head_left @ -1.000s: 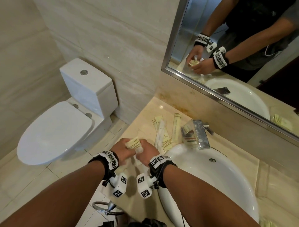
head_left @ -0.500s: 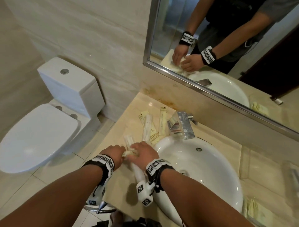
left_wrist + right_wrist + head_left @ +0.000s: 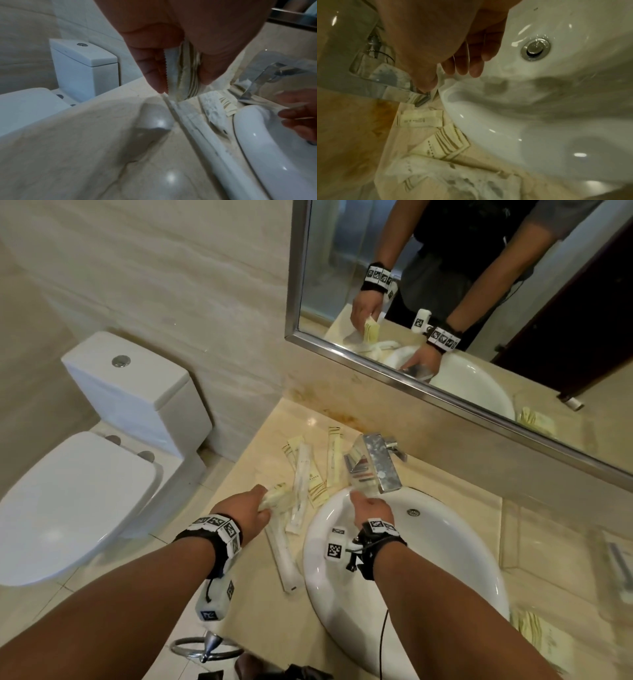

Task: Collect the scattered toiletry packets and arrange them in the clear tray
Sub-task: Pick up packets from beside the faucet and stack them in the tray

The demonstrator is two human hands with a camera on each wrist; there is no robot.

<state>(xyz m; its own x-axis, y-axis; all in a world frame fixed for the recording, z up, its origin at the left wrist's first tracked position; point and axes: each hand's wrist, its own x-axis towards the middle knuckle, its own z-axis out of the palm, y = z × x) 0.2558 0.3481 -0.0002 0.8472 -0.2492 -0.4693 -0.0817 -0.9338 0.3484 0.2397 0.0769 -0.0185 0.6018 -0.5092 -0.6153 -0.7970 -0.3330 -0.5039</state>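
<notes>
My left hand (image 3: 263, 503) pinches a small bundle of cream striped packets (image 3: 279, 498) just above the counter; in the left wrist view the bundle (image 3: 187, 70) shows between thumb and fingers. Several more packets (image 3: 317, 491) lie fanned on the counter left of the basin, and a long white one (image 3: 284, 556) lies nearest me. My right hand (image 3: 358, 499) reaches over the basin rim and grips the near edge of the clear tray (image 3: 356, 474), which stands against the tap. In the right wrist view the thumb presses on the clear tray (image 3: 368, 65), with the fingers (image 3: 476, 70) under its edge.
The white basin (image 3: 479, 542) fills the counter's middle, with the chrome tap (image 3: 380, 463) behind it. More packets (image 3: 537, 635) lie right of the basin, and a blurred clear object (image 3: 616, 566) sits at the far right. A toilet (image 3: 85, 491) stands to the left, a mirror above.
Both hands were together on the packet bundle. My right hand has let go and moved right to the clear tray by the tap. The left hand keeps the bundle.
</notes>
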